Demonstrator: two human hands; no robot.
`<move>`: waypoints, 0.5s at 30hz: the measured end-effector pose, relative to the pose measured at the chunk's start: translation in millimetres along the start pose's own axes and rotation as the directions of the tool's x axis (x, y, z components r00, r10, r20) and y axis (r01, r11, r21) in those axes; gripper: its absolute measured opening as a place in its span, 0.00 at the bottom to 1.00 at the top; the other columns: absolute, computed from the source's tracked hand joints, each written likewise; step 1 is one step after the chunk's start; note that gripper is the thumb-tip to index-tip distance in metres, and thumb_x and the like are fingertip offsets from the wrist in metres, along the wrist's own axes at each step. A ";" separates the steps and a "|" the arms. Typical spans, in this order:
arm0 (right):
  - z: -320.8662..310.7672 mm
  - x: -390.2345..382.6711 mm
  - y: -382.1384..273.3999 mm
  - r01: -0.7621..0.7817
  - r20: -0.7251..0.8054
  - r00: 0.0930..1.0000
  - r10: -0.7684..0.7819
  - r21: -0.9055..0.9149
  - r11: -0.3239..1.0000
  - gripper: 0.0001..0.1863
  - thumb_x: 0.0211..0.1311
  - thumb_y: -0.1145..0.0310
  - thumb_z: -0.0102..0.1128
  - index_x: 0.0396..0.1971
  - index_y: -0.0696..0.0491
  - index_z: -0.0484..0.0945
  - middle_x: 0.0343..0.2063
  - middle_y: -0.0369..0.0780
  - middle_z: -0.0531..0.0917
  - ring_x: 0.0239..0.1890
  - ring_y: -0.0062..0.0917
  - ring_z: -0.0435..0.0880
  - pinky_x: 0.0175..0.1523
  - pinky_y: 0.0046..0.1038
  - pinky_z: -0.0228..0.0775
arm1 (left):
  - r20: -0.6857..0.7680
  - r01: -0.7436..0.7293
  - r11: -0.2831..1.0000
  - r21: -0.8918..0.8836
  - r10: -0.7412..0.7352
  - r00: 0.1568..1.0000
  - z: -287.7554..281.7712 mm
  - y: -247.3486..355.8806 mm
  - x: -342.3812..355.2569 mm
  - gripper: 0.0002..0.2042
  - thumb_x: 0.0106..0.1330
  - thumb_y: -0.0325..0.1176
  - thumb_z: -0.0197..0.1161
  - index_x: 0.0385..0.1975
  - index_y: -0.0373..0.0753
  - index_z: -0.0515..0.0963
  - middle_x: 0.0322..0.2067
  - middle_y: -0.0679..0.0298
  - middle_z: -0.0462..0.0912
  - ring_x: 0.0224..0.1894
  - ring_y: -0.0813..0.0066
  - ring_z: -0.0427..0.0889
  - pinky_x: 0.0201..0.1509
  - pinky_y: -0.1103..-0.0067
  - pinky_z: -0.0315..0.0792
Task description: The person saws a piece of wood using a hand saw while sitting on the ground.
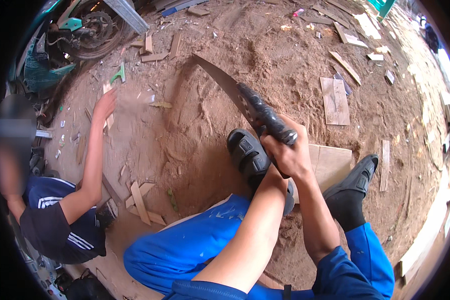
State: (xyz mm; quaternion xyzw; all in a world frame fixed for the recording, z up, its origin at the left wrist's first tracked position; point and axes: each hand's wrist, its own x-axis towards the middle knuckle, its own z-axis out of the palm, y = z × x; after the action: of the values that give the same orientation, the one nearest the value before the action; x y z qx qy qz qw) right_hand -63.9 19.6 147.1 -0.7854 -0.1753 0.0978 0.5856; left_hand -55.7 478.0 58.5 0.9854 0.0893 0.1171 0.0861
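- Brown dirt ground (285, 60) fills most of the view, scattered with wood offcuts.
- Blue trousers (195, 240) on the wearer: left knee bent out to the left, right leg on the right.
- Co-worker (60, 225) at left, dark top with white stripes; that person's hand (105, 104) is over a narrow wood strip, can't tell if gripping it.
- Motorcycle (92, 35), part visible, upper left: wheel and greenish bodywork.
- Saw (257, 110) is in the right hand, above the ground, just in front of the left sandal. Long axis runs diagonally, lower right to upper left. Blade (225, 82) tapers to its tip at upper left, away from the wearer. Looks curved; fisheye may add to that. Teeth too small to tell.
- Pale board (330, 160) on the ground between the sandals, beyond the right wrist.
- Left sandal (247, 155) black, next to the grip; right sandal (362, 175) dark grey, at the board's right.
- Black wrapped handle (267, 117): near end pokes out past the right hand, rest runs forward beside the blade.
- Right hand (287, 150): fingers curled tight round the handle's near end. Nearly all the saw sits ahead of them, up-left; a small dark end shows below.
- Left hand: hidden at the right wrist, finger state can't be told.
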 end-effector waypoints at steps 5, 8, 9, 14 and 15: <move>-13.0 16.2 -15.9 -0.087 -0.061 0.993 0.103 0.219 0.972 0.15 0.51 0.75 0.63 0.40 0.61 0.81 0.19 0.39 0.80 0.26 0.22 0.82 0.35 0.29 0.74 | 0.184 0.017 0.980 -0.198 0.020 0.983 64.2 342.0 -82.1 0.33 0.62 0.42 0.62 0.67 0.39 0.63 0.58 0.51 0.71 0.65 0.54 0.67 0.71 0.57 0.58; -7.3 27.7 -11.2 -0.038 -0.168 0.982 0.083 0.257 0.966 0.15 0.52 0.74 0.61 0.41 0.63 0.81 0.25 0.38 0.82 0.28 0.18 0.78 0.36 0.26 0.72 | 0.261 0.125 0.983 -0.137 -0.086 0.961 94.3 376.2 -104.3 0.31 0.63 0.44 0.61 0.66 0.40 0.64 0.61 0.52 0.70 0.69 0.54 0.63 0.75 0.55 0.52; -15.9 31.4 -5.8 -0.048 -0.189 0.976 0.103 0.279 0.959 0.15 0.52 0.74 0.62 0.41 0.63 0.81 0.25 0.38 0.82 0.28 0.18 0.78 0.36 0.25 0.72 | 0.261 0.133 0.982 -0.135 -0.095 0.961 94.9 381.3 -100.1 0.31 0.64 0.44 0.61 0.66 0.41 0.65 0.62 0.52 0.69 0.70 0.53 0.62 0.76 0.54 0.51; -49.3 39.8 0.2 0.016 -0.330 0.936 0.121 0.384 0.923 0.11 0.55 0.80 0.61 0.39 0.63 0.81 0.18 0.35 0.79 0.16 0.14 0.75 0.21 0.18 0.63 | 0.203 0.160 0.971 -0.179 -0.122 0.972 93.9 394.4 -88.6 0.19 0.63 0.43 0.58 0.51 0.41 0.78 0.55 0.52 0.74 0.64 0.52 0.70 0.72 0.49 0.58; -54.5 42.1 1.8 0.052 -0.361 0.929 0.083 0.349 0.936 0.10 0.56 0.79 0.60 0.38 0.63 0.81 0.19 0.35 0.79 0.16 0.15 0.75 0.22 0.19 0.64 | 0.221 0.158 0.969 -0.192 -0.114 0.969 94.6 396.4 -87.1 0.18 0.63 0.43 0.57 0.49 0.41 0.79 0.54 0.52 0.74 0.63 0.51 0.71 0.71 0.49 0.59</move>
State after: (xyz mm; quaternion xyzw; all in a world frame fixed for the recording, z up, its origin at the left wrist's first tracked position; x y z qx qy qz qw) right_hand -5.3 -12.7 163.7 -0.6733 -0.0352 -0.0176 0.7383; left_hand -54.0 62.7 24.6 0.9693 0.1346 0.0156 0.2054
